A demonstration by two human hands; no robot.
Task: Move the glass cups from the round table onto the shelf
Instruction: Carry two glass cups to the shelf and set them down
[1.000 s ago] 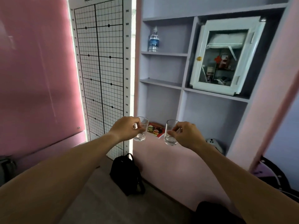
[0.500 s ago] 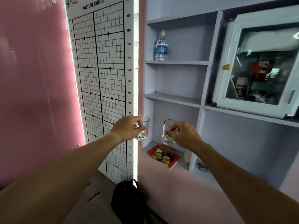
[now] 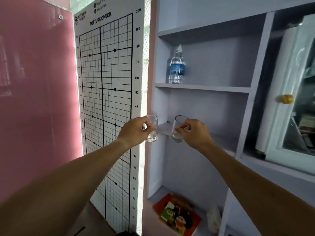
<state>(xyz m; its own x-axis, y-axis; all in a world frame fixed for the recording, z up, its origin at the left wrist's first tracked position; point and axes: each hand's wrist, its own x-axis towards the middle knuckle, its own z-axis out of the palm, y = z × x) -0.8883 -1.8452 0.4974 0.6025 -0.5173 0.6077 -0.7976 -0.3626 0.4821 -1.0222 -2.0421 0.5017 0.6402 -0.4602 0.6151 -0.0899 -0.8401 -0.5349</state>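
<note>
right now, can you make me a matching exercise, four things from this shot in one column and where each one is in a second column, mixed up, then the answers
Things
1. water bottle
2. left glass cup
3. right glass cup
4. colourful picture book

Places
A. lying flat in the bottom compartment of the shelf
B. held in the left hand, nearest the posture check chart
C. standing upright on the upper shelf board
D. held in the right hand, in front of the middle shelf board

Pairs: 1-C, 2-B, 3-D, 4-A
</note>
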